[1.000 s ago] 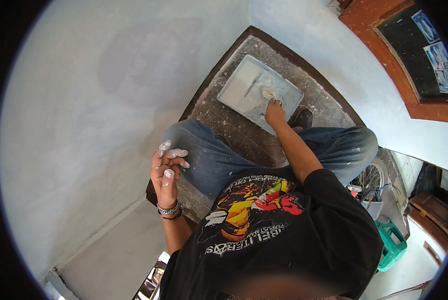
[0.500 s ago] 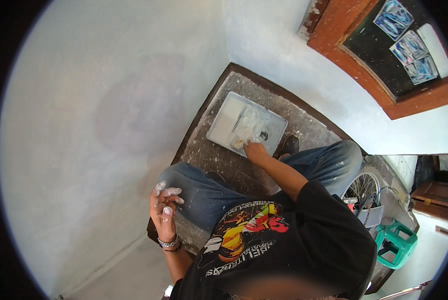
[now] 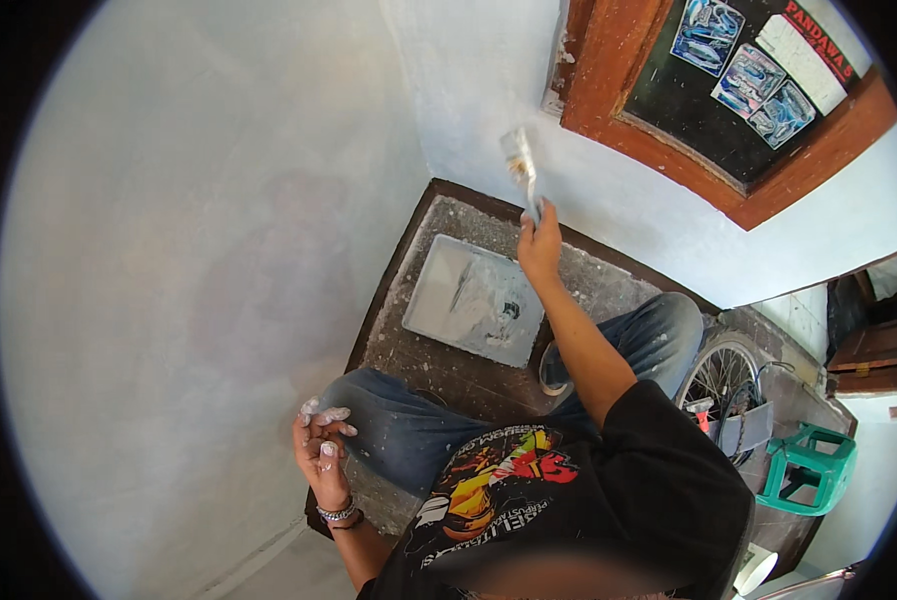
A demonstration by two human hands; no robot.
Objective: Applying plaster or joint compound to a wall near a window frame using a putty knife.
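With the right hand (image 3: 539, 245) clamped on the brush (image 3: 520, 165) and the left hand (image 3: 321, 440) loosely curled and empty, the person should lay thin, even strokes on the white wall (image 3: 489, 90) beside the wooden frame (image 3: 609, 95).

A dark wooden platform (image 3: 439, 360) with a raised brown rim is being seen in the corner where two pale walls are meeting. Its top is being covered by grey, dusty splatter and dried white smears, thickest toward the far edge. A flat, square, whitish tray (image 3: 474, 300) is lying directly on it, close to the far left corner and slightly skewed to the rim, and streaks of pale paste are being shown across the tray's face. The near part of the platform is being taken up by a pair of bent legs in blue jeans (image 3: 419, 430), with a dark shoe (image 3: 552, 370) resting just beside the tray's near right corner.
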